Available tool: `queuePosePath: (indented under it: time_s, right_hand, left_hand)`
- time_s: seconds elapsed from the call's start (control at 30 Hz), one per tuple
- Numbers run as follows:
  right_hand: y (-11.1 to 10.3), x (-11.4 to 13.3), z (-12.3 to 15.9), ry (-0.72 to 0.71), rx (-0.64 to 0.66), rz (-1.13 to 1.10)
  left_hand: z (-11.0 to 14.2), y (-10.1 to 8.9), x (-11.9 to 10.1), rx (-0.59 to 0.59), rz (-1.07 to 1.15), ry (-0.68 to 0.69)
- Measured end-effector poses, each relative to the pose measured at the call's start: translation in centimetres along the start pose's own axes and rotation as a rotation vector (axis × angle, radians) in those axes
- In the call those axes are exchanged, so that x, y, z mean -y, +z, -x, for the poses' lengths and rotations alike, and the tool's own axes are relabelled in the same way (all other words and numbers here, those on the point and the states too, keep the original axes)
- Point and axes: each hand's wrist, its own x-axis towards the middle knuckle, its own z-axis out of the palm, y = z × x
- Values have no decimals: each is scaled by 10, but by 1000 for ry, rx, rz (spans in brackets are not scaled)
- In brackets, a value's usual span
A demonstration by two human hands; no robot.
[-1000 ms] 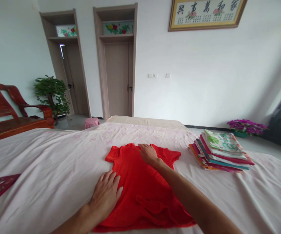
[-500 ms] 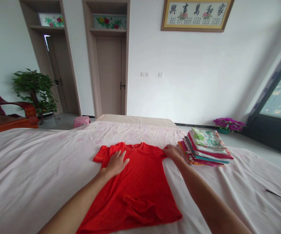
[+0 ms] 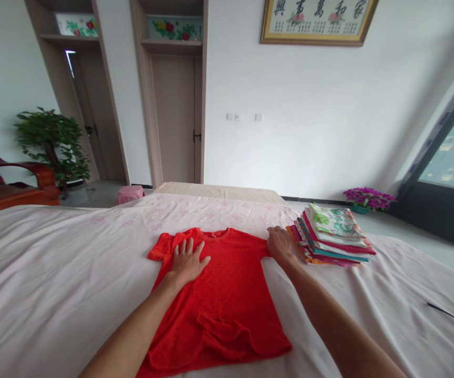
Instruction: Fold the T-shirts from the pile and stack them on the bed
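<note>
One reddish-brown, curved-armed wooden seat is standing toward ten o'clock from a bright red, short-sleeved cloth shirt; a leafy green potted plant is rising just beyond the seat, and a small pink stool is sitting between ten and eleven. The shirt is lying spread on a pale, pink-patterned sheet, its collar pointing to twelve, a loose fold bunching toward six. The left hand is resting flat at eleven on the shirt — fingers spread apart. The right hand is touching a sleeve end at two — whether its fingers are clamping the cloth, I cannot tell. Just beside it, a stack of folded, multicoloured fabrics is lying on the sheet. Farther right, a thin black cord is trailing toward three.
</note>
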Motion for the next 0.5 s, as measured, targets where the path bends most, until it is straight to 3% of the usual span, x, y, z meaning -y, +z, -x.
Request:
queuePosePath:
  time_s: [0.1,0.2,0.27,0.33,0.43,0.5]
  right_hand:
    - [2,42,10,-244,40,-48]
    - [13,71,21,-421,216,-87]
    - [23,78,25,-382,298,-61]
    - [32,77,27,-312,312,-34]
    - [38,74,26,-293,288,-21]
    - [38,74,27,-302,274,-23]
  left_hand:
    - [0,1,0,7,14,6]
    - [1,1,2,-3,65,27]
    - [1,-2,6,-50,159,61]
    - [-1,-9,18,-173,278,32]
    - [-9,-24,47,-364,351,-149]
    - [-17,-32,72,-391,331,-268]
